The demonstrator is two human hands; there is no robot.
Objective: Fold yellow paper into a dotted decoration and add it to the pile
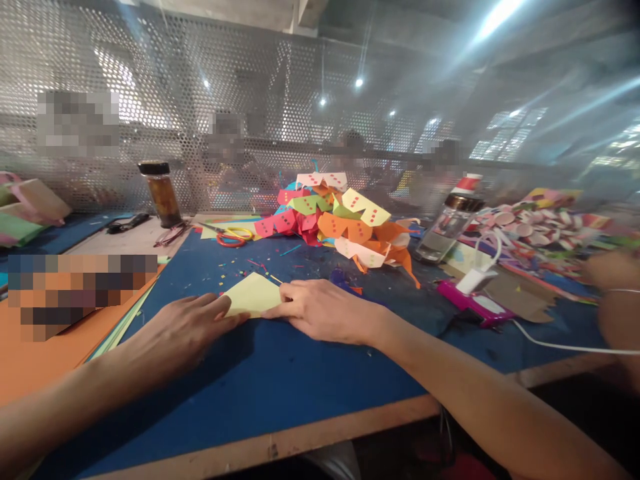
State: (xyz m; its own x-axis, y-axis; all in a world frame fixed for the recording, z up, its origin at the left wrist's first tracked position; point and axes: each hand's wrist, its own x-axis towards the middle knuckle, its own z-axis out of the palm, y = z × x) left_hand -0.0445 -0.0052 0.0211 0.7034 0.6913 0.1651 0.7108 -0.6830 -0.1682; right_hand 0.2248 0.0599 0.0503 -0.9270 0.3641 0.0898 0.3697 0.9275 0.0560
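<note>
A pale yellow sheet of paper lies on the blue tabletop in front of me, one corner pointing away and its near edge towards me; it looks folded. My left hand grips its left side, thumb along the near edge and fingers closed. On the right side, my right hand pinches the paper between thumb and fingers. Small coloured paper scraps are scattered just beyond it. Farther back is a heap of folded paper shapes in red, orange, green and cream, marked with small dots. Yellow-and-red handled scissors lie left of the heap.
Orange sheets are stacked at left. A dark-lidded bottle stands back left, a clear one right of the heap. A magenta power strip with a white plug lies at right. Another person's blurred arm shows at the right edge.
</note>
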